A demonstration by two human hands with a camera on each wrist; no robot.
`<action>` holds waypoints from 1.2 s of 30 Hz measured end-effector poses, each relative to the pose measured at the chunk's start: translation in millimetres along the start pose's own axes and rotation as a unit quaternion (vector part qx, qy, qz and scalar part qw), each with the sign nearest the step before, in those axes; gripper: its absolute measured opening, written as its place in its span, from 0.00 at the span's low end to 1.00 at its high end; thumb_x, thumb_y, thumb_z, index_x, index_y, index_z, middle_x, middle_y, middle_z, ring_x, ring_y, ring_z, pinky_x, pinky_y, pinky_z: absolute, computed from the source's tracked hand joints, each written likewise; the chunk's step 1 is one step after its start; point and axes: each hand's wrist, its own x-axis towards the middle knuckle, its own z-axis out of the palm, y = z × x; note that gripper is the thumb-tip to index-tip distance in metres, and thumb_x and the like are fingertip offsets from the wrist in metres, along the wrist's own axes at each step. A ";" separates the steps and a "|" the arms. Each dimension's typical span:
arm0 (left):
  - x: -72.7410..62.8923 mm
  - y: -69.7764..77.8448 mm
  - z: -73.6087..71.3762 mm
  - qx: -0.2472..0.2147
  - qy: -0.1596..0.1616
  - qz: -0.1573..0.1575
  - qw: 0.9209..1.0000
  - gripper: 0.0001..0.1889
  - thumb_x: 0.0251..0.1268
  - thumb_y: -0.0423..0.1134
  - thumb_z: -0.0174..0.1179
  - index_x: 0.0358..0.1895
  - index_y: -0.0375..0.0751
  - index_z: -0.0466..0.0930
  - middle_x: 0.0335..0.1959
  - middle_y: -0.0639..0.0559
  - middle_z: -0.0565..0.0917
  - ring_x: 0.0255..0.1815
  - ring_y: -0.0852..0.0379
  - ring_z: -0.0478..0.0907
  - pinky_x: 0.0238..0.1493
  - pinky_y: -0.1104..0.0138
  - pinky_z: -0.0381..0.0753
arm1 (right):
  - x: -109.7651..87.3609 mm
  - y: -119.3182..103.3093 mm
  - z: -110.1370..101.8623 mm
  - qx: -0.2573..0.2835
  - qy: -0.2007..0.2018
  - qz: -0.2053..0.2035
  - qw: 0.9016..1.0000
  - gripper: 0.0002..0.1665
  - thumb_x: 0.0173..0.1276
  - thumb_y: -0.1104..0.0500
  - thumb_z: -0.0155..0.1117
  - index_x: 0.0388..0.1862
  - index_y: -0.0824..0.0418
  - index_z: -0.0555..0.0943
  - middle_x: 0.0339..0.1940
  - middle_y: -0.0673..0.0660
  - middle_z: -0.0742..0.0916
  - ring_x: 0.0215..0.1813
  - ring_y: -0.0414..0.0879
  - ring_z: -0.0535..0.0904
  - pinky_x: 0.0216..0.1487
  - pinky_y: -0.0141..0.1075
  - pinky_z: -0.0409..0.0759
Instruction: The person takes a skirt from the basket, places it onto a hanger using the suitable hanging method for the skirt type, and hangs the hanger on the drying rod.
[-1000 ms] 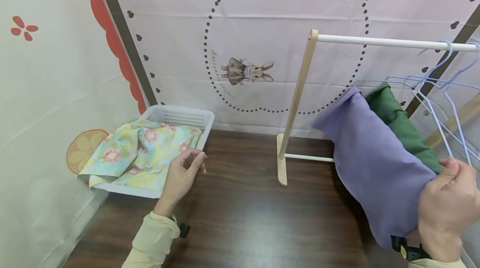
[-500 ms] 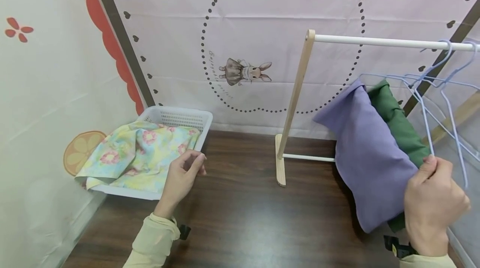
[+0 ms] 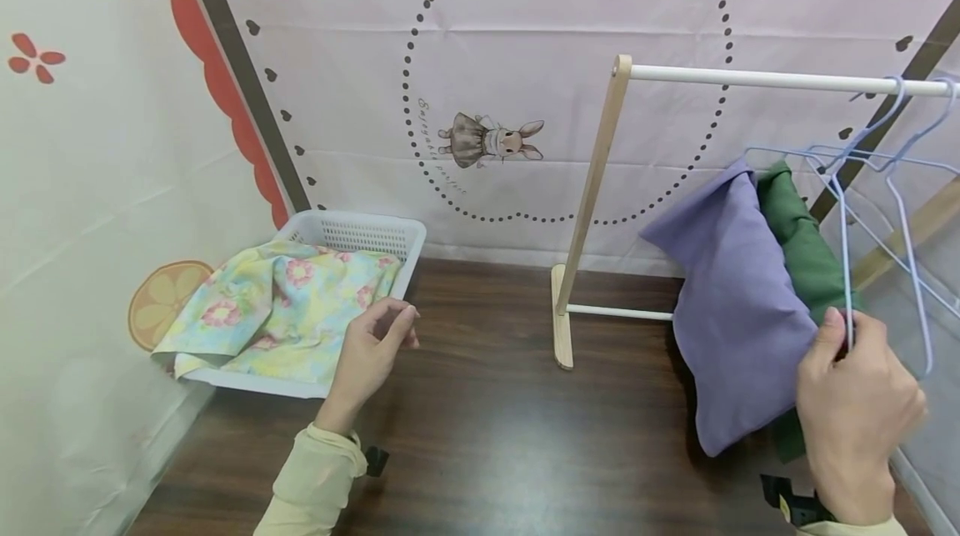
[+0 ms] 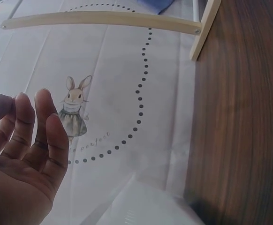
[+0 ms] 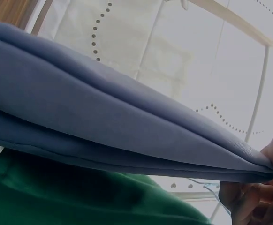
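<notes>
In the head view's lower right, the right hand (image 3: 855, 411) pinches the purple cloth (image 3: 738, 311) by a blue hanger (image 3: 846, 261). Lower left, the left hand (image 3: 367, 357), softly bent, is beside the white basket (image 3: 362, 227).

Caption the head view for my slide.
Right hand pinching purple cloth at a blue hanger on the rack; left hand near a basket of floral fabric.

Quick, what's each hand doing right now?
Left hand: open, fingers loosely curled, holding nothing.
Right hand: closed, pinching the purple cloth; whether it grips the hanger too cannot be told.
</notes>
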 end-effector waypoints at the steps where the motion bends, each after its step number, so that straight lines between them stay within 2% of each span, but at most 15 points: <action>1: -0.4 -0.4 0.0 0.000 0.000 -0.001 1.000 0.06 0.72 0.33 0.56 0.37 0.34 0.79 0.23 0.39 0.80 0.25 0.47 0.79 0.30 0.64 0.81 | -0.1 0.1 -0.4 -0.001 -0.003 0.001 1.000 0.28 0.77 0.49 0.48 0.43 0.76 0.79 0.31 0.76 0.83 0.24 0.77 0.72 0.18 0.64 0.60; 7: -2.3 -2.8 -0.7 -0.004 -0.005 -0.002 1.000 0.06 0.72 0.33 0.55 0.37 0.33 0.79 0.24 0.37 0.80 0.25 0.45 0.79 0.31 0.65 0.81 | -1.3 0.5 -2.8 -0.003 -0.006 0.002 1.000 0.29 0.76 0.47 0.51 0.42 0.76 0.79 0.30 0.75 0.83 0.25 0.75 0.74 0.19 0.63 0.61; 14: -3.7 -1.4 -3.0 -0.005 -0.012 0.002 1.000 0.07 0.73 0.32 0.55 0.37 0.31 0.78 0.24 0.36 0.79 0.25 0.44 0.79 0.32 0.64 0.82 | -2.4 -1.0 -8.4 -0.007 -0.008 0.004 1.000 0.29 0.75 0.48 0.51 0.43 0.77 0.79 0.35 0.75 0.83 0.29 0.74 0.76 0.23 0.63 0.65; 20: -4.5 -3.4 -2.7 -0.013 -0.014 0.002 1.000 0.06 0.72 0.31 0.55 0.37 0.31 0.78 0.24 0.35 0.79 0.26 0.42 0.79 0.31 0.64 0.82 | -3.5 -2.0 -13.6 0.007 0.019 -0.011 1.000 0.26 0.76 0.51 0.50 0.49 0.75 0.78 0.36 0.75 0.82 0.33 0.72 0.76 0.27 0.61 0.66; 25: -5.4 -5.9 -2.4 -0.024 -0.022 -0.001 0.999 0.06 0.73 0.32 0.55 0.38 0.31 0.78 0.25 0.34 0.79 0.26 0.43 0.79 0.32 0.63 0.83 | -5.6 -3.8 -19.8 0.021 0.028 -0.022 0.999 0.25 0.76 0.53 0.50 0.52 0.76 0.76 0.35 0.74 0.79 0.37 0.70 0.73 0.36 0.60 0.64; 29: -7.1 -7.4 -2.6 -0.022 -0.025 -0.002 0.999 0.06 0.73 0.32 0.54 0.38 0.32 0.78 0.25 0.35 0.79 0.26 0.44 0.79 0.33 0.63 0.84 | -6.9 -9.4 -23.8 0.040 0.046 -0.016 0.998 0.26 0.75 0.51 0.51 0.50 0.76 0.78 0.37 0.74 0.77 0.43 0.72 0.71 0.44 0.62 0.64; 33: -8.7 -7.2 -1.2 -0.013 -0.025 0.001 1.000 0.05 0.72 0.31 0.54 0.38 0.33 0.78 0.24 0.37 0.79 0.25 0.45 0.79 0.32 0.63 0.83 | -6.9 -16.9 -22.8 0.058 0.076 -0.047 0.994 0.25 0.73 0.52 0.51 0.43 0.77 0.80 0.35 0.75 0.78 0.41 0.73 0.71 0.43 0.62 0.65; 36: -10.2 -5.0 1.5 -0.004 -0.020 -0.001 1.000 0.05 0.72 0.32 0.55 0.38 0.33 0.79 0.23 0.38 0.79 0.25 0.45 0.79 0.31 0.65 0.81 | -9.5 -19.7 -19.9 0.082 0.071 -0.088 0.990 0.24 0.71 0.54 0.51 0.39 0.77 0.80 0.31 0.74 0.78 0.34 0.71 0.71 0.36 0.59 0.64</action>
